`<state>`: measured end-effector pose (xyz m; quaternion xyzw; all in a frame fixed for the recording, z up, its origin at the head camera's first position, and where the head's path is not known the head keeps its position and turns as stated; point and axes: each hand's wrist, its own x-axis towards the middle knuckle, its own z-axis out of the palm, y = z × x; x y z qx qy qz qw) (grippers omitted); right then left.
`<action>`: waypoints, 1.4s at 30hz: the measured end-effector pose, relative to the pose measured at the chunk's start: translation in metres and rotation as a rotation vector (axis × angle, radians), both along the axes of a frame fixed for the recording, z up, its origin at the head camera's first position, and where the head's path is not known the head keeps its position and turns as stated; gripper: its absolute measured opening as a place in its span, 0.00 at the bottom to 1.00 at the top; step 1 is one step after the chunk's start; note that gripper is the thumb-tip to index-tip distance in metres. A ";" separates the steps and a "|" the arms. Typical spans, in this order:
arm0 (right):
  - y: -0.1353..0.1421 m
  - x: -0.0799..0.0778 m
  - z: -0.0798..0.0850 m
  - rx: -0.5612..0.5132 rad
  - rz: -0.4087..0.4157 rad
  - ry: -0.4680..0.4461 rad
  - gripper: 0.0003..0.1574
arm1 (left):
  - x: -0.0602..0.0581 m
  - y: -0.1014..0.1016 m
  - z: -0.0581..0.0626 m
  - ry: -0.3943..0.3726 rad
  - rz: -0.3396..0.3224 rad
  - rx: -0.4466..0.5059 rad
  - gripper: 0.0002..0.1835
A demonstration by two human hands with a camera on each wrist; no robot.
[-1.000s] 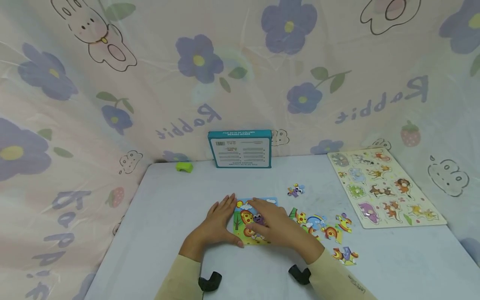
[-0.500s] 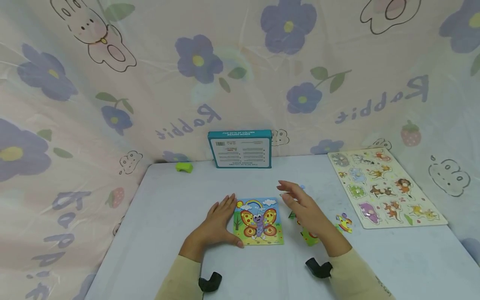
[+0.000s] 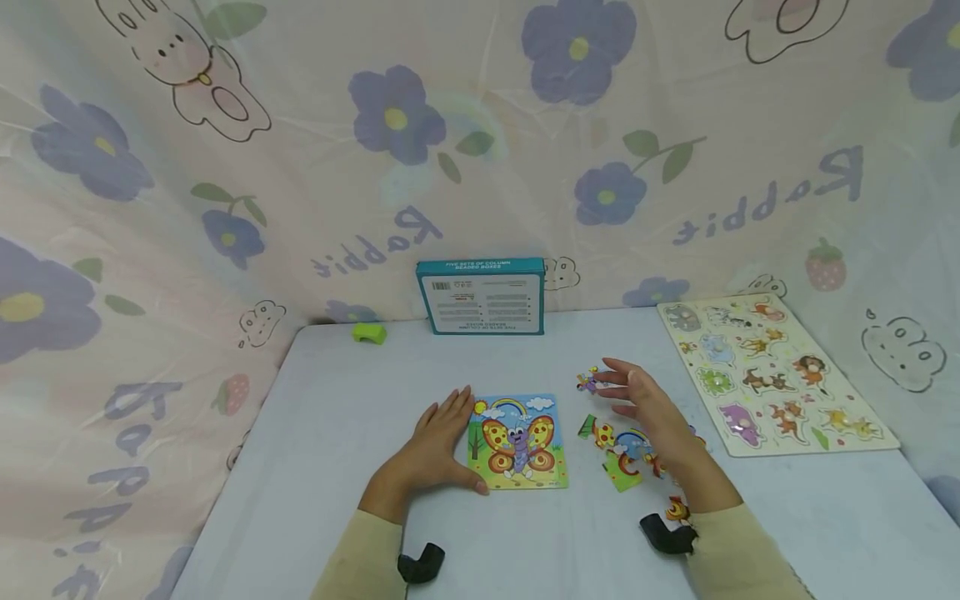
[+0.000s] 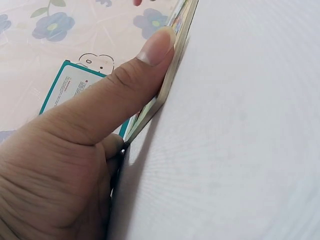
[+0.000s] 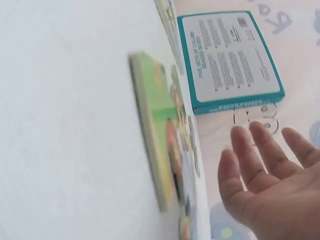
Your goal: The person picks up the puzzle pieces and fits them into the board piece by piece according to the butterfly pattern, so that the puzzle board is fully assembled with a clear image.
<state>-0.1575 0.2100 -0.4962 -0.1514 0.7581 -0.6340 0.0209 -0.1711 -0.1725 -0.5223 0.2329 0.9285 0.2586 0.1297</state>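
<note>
A square butterfly puzzle (image 3: pixel 519 442) lies flat on the table. My left hand (image 3: pixel 435 446) rests along its left side, fingers extended. In the left wrist view the thumb (image 4: pixel 125 82) presses at the puzzle's near edge. To the right, my right hand (image 3: pixel 660 412) hovers over loose jigsaw pieces, fingers spread and holding nothing. A purple piece (image 3: pixel 586 381) lies just left of its fingertips. A green piece (image 3: pixel 621 473) and a rainbow piece (image 3: pixel 632 443) sit below them. The right forearm partly covers other pieces, one orange piece (image 3: pixel 677 509) peeking out.
A teal-edged box (image 3: pixel 486 300) stands upright at the table's back edge. Left of it is a small green block (image 3: pixel 369 333). A large animal peg board (image 3: pixel 780 383) lies at the right. A printed curtain (image 3: pixel 480 150) hangs behind the table.
My right hand has lifted off the puzzle and moved right over the loose pieces, uncovering the whole butterfly picture. The left hand has stayed in place.
</note>
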 end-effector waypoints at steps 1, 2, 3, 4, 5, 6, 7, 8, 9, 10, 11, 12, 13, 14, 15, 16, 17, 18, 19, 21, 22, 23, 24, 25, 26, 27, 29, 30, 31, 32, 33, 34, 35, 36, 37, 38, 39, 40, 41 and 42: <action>0.003 -0.001 -0.002 -0.006 -0.001 -0.007 0.38 | 0.000 0.000 0.000 0.001 0.000 -0.001 0.80; 0.005 -0.001 -0.005 -0.014 0.001 -0.017 0.38 | 0.000 0.000 0.000 0.003 0.000 -0.002 0.80; 0.007 -0.002 -0.007 -0.024 0.004 -0.026 0.39 | 0.000 0.000 0.000 0.000 0.002 -0.007 0.80; 0.008 -0.002 -0.010 -0.025 0.006 -0.036 0.39 | 0.000 -0.001 0.000 -0.002 0.004 -0.012 0.80; 0.010 -0.003 -0.012 -0.020 0.006 -0.050 0.39 | 0.000 -0.001 0.000 -0.001 0.005 -0.012 0.80; 0.011 -0.003 -0.014 -0.016 0.009 -0.067 0.39 | 0.000 -0.001 0.000 0.000 0.005 -0.010 0.79; 0.012 -0.004 -0.017 -0.001 0.010 -0.085 0.39 | 0.000 -0.001 0.000 0.000 0.005 -0.009 0.79; 0.012 -0.004 -0.019 0.016 0.011 -0.103 0.39 | 0.000 -0.001 -0.001 0.002 0.004 -0.008 0.79; 0.013 -0.004 -0.021 0.037 0.009 -0.122 0.38 | 0.000 -0.002 -0.001 0.003 0.004 -0.007 0.80; 0.013 -0.004 -0.023 0.066 0.003 -0.140 0.38 | 0.000 -0.002 -0.002 0.007 0.003 -0.003 0.80; 0.013 -0.004 -0.025 0.096 -0.003 -0.153 0.38 | 0.000 -0.002 -0.002 0.008 0.003 -0.003 0.80; 0.013 -0.004 -0.026 0.130 -0.007 -0.157 0.39 | -0.001 -0.002 -0.002 0.009 0.002 0.000 0.80; 0.013 -0.004 -0.027 0.173 -0.011 -0.153 0.39 | -0.001 -0.002 -0.002 0.009 0.002 0.002 0.80; 0.012 -0.004 -0.028 0.213 -0.011 -0.143 0.41 | -0.001 -0.002 -0.003 0.011 0.001 0.004 0.80; 0.011 -0.004 -0.028 0.252 -0.012 -0.129 0.41 | -0.001 -0.002 -0.003 0.012 0.002 0.007 0.80; 0.009 -0.004 -0.028 0.296 -0.010 -0.108 0.41 | -0.001 -0.001 -0.003 0.013 0.003 0.008 0.80; 0.008 -0.004 -0.028 0.337 -0.009 -0.087 0.41 | -0.001 -0.001 -0.003 0.012 0.004 0.008 0.80; 0.006 -0.004 -0.028 0.377 -0.009 -0.063 0.40 | 0.000 -0.001 -0.003 0.012 0.005 0.009 0.80; 0.003 -0.004 -0.028 0.408 -0.012 -0.047 0.38 | 0.000 -0.001 -0.002 0.012 0.005 0.009 0.80; -0.001 -0.004 -0.027 0.457 -0.027 -0.027 0.32 | 0.000 0.000 -0.002 0.012 0.008 0.008 0.79; -0.003 -0.003 -0.027 0.477 -0.034 -0.021 0.28 | 0.000 0.000 -0.002 0.011 0.009 0.007 0.79; -0.004 -0.003 -0.026 0.489 -0.039 -0.020 0.24 | 0.000 0.000 -0.002 0.009 0.010 0.007 0.79; -0.006 -0.003 -0.026 0.497 -0.041 -0.020 0.20 | 0.000 0.000 -0.002 0.008 0.011 0.004 0.79; -0.007 -0.002 -0.025 0.504 -0.042 -0.025 0.18 | 0.000 0.001 -0.002 0.007 0.013 0.003 0.79; -0.008 -0.002 -0.025 0.510 -0.040 -0.026 0.15 | 0.000 0.001 -0.002 0.007 0.014 0.001 0.79; -0.008 -0.002 -0.024 0.517 -0.035 -0.027 0.14 | -0.001 0.001 -0.002 0.008 0.014 0.000 0.79; -0.010 -0.002 -0.023 0.515 -0.022 -0.036 0.14 | 0.000 0.001 -0.002 0.006 0.015 -0.002 0.79; -0.010 -0.002 -0.022 0.512 -0.016 -0.044 0.15 | 0.000 0.001 -0.003 0.006 0.016 -0.001 0.79; -0.011 -0.002 -0.021 0.504 -0.007 -0.050 0.16 | 0.000 0.001 -0.003 0.005 0.015 -0.001 0.79; -0.012 -0.002 -0.020 0.490 0.002 -0.057 0.16 | 0.000 0.000 -0.003 0.005 0.015 -0.002 0.79; -0.012 -0.001 -0.019 0.476 0.006 -0.063 0.16 | 0.000 0.000 -0.003 0.005 0.014 -0.002 0.79; -0.013 -0.001 -0.019 0.458 0.005 -0.069 0.15 | 0.000 0.000 -0.003 0.006 0.013 -0.002 0.79; -0.014 0.000 -0.018 0.442 0.006 -0.068 0.15 | 0.000 0.000 -0.003 0.007 0.013 -0.002 0.79; -0.015 0.000 -0.018 0.432 0.003 -0.062 0.15 | 0.000 0.000 -0.003 0.008 0.012 -0.003 0.79; -0.015 0.001 -0.018 0.422 -0.001 -0.053 0.16 | 0.000 0.000 -0.003 0.009 0.011 -0.004 0.79; -0.016 0.001 -0.017 0.411 -0.014 -0.047 0.16 | 0.000 0.000 -0.003 0.010 0.010 -0.004 0.79; -0.017 0.002 -0.017 0.397 -0.028 -0.042 0.17 | 0.000 0.000 -0.003 0.011 0.009 -0.004 0.79; -0.018 0.002 -0.017 0.376 -0.037 -0.039 0.18 | 0.000 0.000 -0.003 0.010 0.009 -0.002 0.79; -0.019 0.003 -0.016 0.351 -0.043 -0.040 0.19 | 0.000 0.000 -0.003 0.007 0.010 -0.001 0.79; -0.021 0.003 -0.016 0.320 -0.048 -0.047 0.20 | 0.000 0.000 -0.003 0.005 0.009 0.001 0.79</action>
